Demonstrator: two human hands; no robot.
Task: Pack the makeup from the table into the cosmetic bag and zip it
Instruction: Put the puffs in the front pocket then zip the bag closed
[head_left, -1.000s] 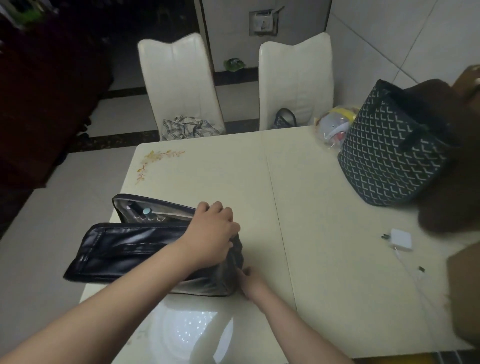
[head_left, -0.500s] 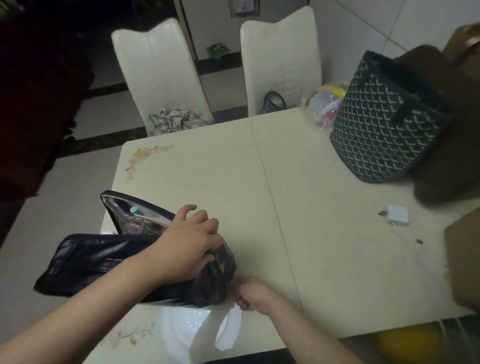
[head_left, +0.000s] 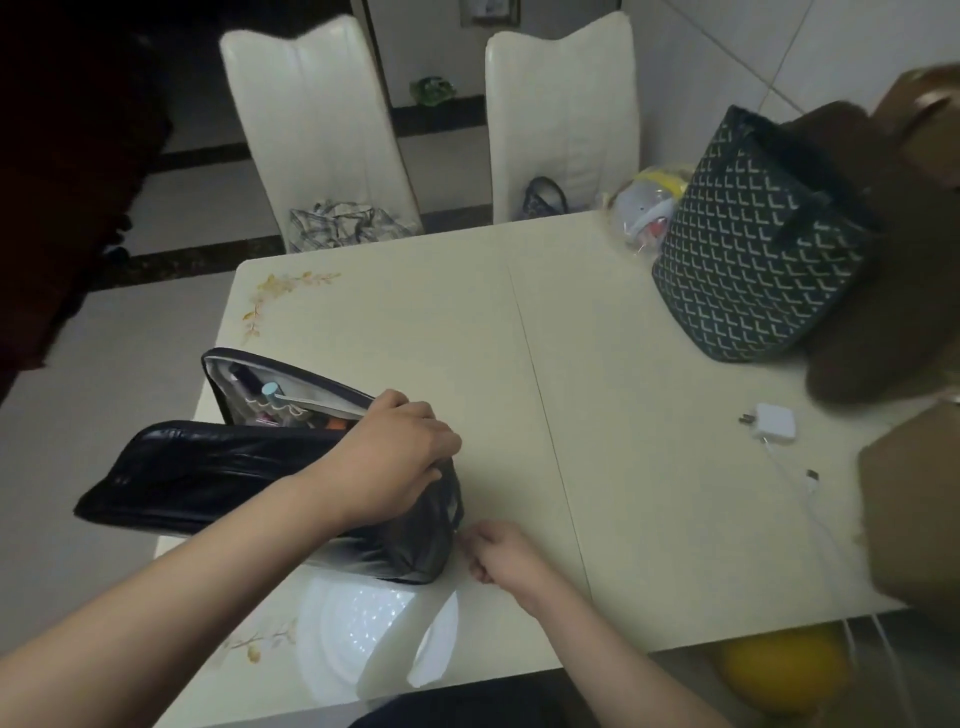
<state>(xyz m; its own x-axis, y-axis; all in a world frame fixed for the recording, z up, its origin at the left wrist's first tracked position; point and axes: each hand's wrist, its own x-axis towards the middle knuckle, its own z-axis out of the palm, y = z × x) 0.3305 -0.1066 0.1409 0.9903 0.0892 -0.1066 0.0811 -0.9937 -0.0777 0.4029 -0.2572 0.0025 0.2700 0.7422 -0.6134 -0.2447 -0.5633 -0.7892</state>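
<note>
A black glossy cosmetic bag (head_left: 208, 467) lies on the left part of the cream table (head_left: 597, 389), its top gaping open. Several makeup items (head_left: 270, 395) show inside against the grey lining. My left hand (head_left: 389, 457) grips the bag's right end from above, fingers curled over the edge. My right hand (head_left: 498, 558) sits at the bag's lower right corner with fingers curled, pinching something small there, likely the zip pull, which is hidden by the fingers.
A patterned dark tote (head_left: 753, 239) stands at the far right with a plastic-wrapped toy (head_left: 644, 208) beside it. A white charger (head_left: 774, 423) with cable lies right of centre. Brown shapes (head_left: 914, 519) crowd the right edge. Two white chairs (head_left: 311, 130) stand behind.
The view has shifted down and nearer. My right hand drew back toward me along the bag's corner, and the bag's opening tilted up, showing more of the contents.
</note>
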